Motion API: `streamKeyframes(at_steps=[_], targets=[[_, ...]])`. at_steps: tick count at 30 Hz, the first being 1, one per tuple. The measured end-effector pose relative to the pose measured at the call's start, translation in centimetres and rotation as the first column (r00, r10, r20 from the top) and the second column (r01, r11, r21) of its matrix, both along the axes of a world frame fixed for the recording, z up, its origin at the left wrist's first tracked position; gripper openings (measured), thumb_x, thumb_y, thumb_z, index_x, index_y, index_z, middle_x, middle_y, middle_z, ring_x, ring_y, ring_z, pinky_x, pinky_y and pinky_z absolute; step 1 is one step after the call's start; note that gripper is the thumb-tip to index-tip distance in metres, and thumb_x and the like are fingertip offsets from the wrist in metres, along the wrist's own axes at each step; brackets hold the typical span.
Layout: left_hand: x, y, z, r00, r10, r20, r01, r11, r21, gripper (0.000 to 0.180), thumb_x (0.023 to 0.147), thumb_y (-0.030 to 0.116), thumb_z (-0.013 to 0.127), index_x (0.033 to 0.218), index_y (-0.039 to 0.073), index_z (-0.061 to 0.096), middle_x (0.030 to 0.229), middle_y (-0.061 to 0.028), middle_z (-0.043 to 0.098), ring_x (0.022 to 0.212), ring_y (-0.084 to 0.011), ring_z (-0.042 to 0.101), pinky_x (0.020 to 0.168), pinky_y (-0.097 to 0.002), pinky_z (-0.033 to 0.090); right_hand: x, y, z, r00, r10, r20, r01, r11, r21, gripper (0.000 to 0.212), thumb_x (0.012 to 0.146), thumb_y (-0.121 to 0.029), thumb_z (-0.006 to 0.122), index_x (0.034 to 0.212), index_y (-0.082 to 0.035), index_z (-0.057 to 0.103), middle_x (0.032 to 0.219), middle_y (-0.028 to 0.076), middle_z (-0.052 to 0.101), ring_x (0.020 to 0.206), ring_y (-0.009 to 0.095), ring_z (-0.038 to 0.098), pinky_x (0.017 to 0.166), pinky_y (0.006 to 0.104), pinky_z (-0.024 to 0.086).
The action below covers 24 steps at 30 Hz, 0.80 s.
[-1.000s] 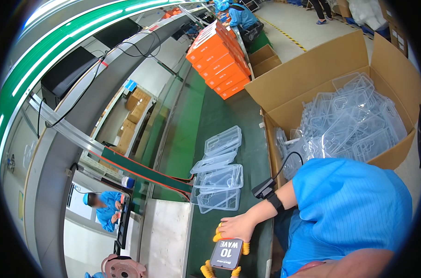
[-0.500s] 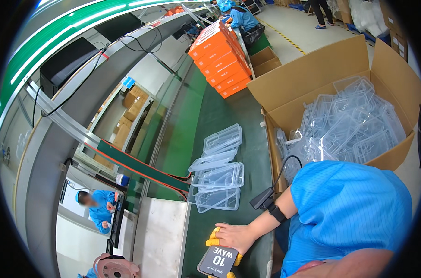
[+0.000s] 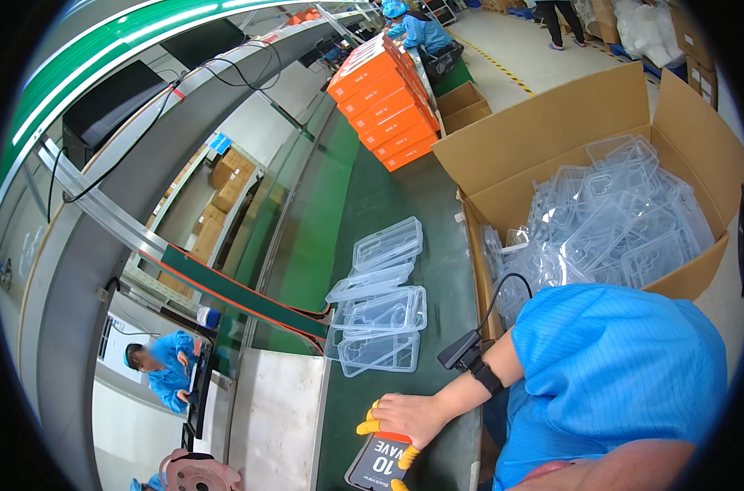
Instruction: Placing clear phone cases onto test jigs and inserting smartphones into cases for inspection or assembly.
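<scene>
Dark flat item [image 3: 376, 466] with an orange end sits low at the middle of the frame, near the bottom rim. To its left, a pale metal panel [image 3: 275, 417] meets the green surface [image 3: 441, 385] along a straight edge. Above the item, clear plastic cases [image 3: 382, 308] overlap in a loose row — a strip of green shows between them and the surface's right edge, and a longer stretch runs up to the stacked orange boxes [image 3: 384, 106]. At the bottom rim, one yellow-covered tip of the left hand [image 3: 399, 485] shows; I cannot tell that hand's state. The right hand [image 3: 413, 416] grips the item's orange end, yellow-covered fingers [image 3: 409, 456] at its sides. Farther right, an open cardboard carton [image 3: 544, 135] — heaped with more clear cases — stands along the surface's edge.
</scene>
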State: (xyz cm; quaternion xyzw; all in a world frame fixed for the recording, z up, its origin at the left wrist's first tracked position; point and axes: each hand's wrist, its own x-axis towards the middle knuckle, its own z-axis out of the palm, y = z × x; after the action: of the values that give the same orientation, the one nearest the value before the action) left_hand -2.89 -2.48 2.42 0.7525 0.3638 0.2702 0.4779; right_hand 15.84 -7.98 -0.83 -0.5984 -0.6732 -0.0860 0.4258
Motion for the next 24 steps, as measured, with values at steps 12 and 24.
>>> streamKeyframes(at_steps=[12, 24], targets=[[-0.3, 1.8, -2.6, 0.995, 0.059, -0.086, -0.051, 0.995, 0.087, 0.062, 0.075, 0.026, 0.060, 0.116, -0.011, 0.033, 0.107, -0.0240, 0.047, 0.097, -0.0274, 0.048, 0.082, -0.0332, 0.038, -0.3, 0.3, -0.1, 0.998, -0.068, 0.004, 0.068, 0.997, 0.034, 0.049, 0.052, -0.030, 0.066, 0.086, 0.001, 0.051, 0.089, 0.011, 0.046, 0.083, 0.022, 0.045, 0.072, 0.0297, 0.032], [1.3, -0.8, -0.5, 0.959, 0.266, -0.094, -0.222, 0.917, 0.330, 0.059, 0.072, 0.031, 0.062, 0.107, -0.013, 0.042, 0.099, -0.0270, 0.051, 0.093, -0.0336, 0.051, 0.079, -0.0337, 0.041, -0.2, 0.6, 0.1, 0.989, -0.136, 0.066, 0.130, 0.988, 0.089, 0.038, 0.050, -0.024, 0.064, 0.079, -0.003, 0.050, 0.083, 0.009, 0.047, 0.077, 0.021, 0.046, 0.066, 0.0289, 0.033]])
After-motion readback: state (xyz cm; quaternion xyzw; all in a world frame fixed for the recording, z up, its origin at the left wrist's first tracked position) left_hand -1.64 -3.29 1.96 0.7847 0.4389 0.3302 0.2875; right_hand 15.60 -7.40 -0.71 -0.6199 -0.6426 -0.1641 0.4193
